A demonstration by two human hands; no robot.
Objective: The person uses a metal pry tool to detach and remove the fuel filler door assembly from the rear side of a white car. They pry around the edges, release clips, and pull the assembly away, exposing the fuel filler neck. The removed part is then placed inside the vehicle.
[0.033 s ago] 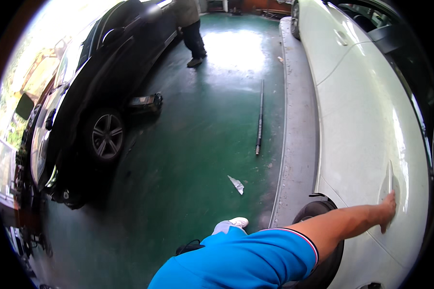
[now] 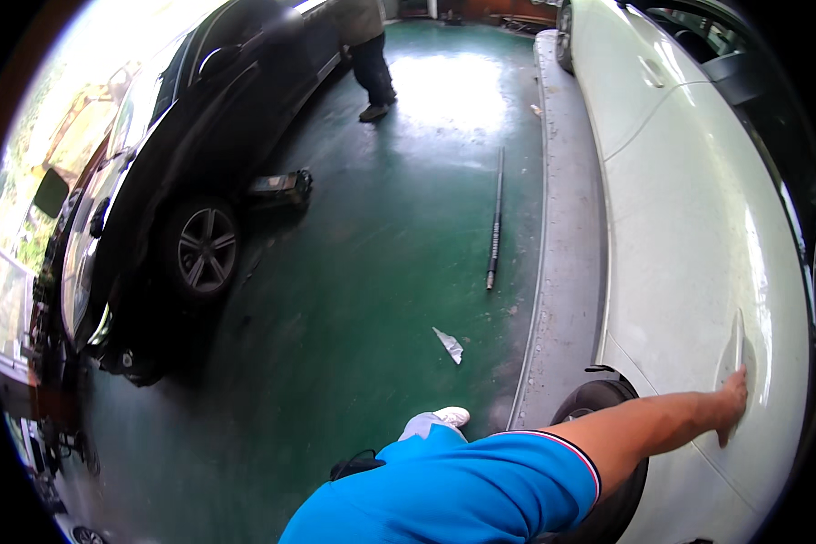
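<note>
My right hand reaches out to the white car on my right and grips the near end of its pale door handle. The fingertips are hidden at the handle, and one digit points down along the door panel. The door of the white car lies flush with the body. My bare forearm passes over the car's black tyre, below a blue short sleeve. My left hand does not show.
A black car stands on the left, a trolley jack beside it. A person stands farther off. On the green floor lie a long dark rod and a whitish scrap. A raised grey strip runs along the white car.
The whole view has shifted a little, so the floor things and cars sit slightly farther right. My right hand stays at the door handle.
</note>
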